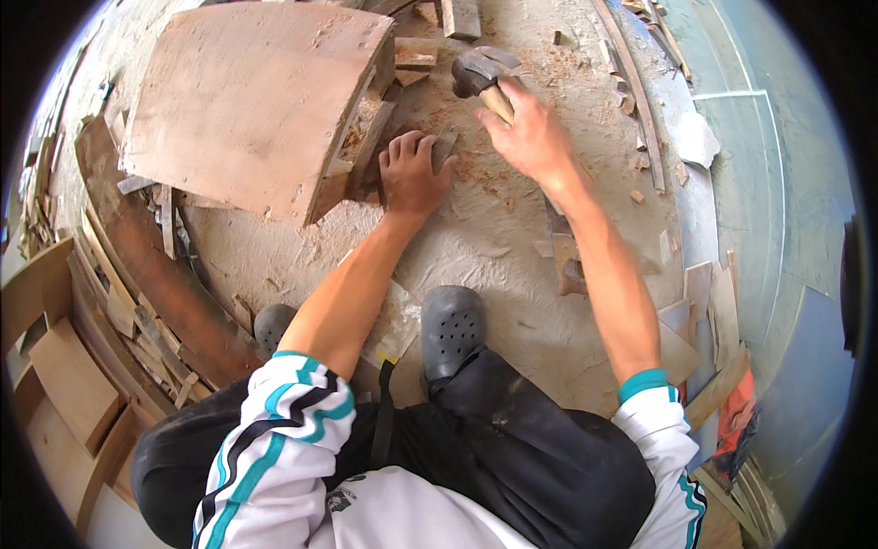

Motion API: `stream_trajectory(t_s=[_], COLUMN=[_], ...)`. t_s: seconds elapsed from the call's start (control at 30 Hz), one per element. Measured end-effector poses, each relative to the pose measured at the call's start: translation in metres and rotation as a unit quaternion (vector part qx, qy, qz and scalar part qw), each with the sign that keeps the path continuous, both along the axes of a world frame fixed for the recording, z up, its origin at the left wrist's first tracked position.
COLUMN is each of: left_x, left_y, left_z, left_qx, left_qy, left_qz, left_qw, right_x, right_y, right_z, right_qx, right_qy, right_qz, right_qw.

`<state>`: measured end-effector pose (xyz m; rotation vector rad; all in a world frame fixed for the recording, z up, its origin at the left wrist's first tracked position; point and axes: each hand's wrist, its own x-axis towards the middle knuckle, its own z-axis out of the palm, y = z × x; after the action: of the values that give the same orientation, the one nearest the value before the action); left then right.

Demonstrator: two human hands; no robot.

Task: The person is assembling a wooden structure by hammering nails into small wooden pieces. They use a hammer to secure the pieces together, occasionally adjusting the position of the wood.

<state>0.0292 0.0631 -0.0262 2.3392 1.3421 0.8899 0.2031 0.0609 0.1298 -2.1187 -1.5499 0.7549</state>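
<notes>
In my right hand [530, 137] is a claw hammer [477, 73], gripped by its pale wooden handle close under the dark metal head. The hammer is held over the floor, to the right of a broad wooden piece with a curved board [247, 101] on top. My left hand [413, 174] is at the right side of that piece, fingers curled over a small wood block [444, 146]. The palm and the underside of the block are hidden. Behind my right forearm lies a wooden-handled tool [569, 265], partly covered.
Wood offcuts [460, 18] and sawdust are scattered beyond my hands. A long curved brown strip [155, 247] and stacked scraps lie at left, beside a wooden frame [78, 384]. A long thin strip [636, 91] and bluish sheets [777, 183] are at right. My grey clog [453, 325] is near the middle.
</notes>
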Motion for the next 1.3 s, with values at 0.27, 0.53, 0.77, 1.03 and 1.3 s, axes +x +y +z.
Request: stream_trajectory(t_s=[0.27, 0.53, 0.77, 1.03, 1.3], left_x=[-0.011, -0.030, -0.029, -0.025, -0.019], left_y=[0.019, 0.021, 0.015, 0.001, -0.020], left_z=[0.036, 0.111, 0.139, 0.165, 0.183], left_qx=[-0.294, -0.588, -0.589, -0.574, -0.548], left_qy=[-0.159, -0.297, -0.341, -0.330, -0.328], left_qz=[-0.093, -0.167, -0.239, -0.243, -0.250], left_qw=[0.938, 0.734, 0.692, 0.709, 0.728], right_x=[0.025, 0.027, 0.008, -0.034, -0.042], right_y=[-0.069, -0.101, -0.110, -0.105, -0.089], right_z=[-0.012, 0.009, 0.028, 0.055, 0.058], right_qx=[0.008, 0.000, 0.103, 0.248, 0.287], right_qy=[0.089, 0.184, 0.219, 0.194, 0.207], right_qz=[-0.165, -0.239, -0.196, -0.151, -0.165], right_qw=[0.982, 0.953, 0.950, 0.937, 0.921])
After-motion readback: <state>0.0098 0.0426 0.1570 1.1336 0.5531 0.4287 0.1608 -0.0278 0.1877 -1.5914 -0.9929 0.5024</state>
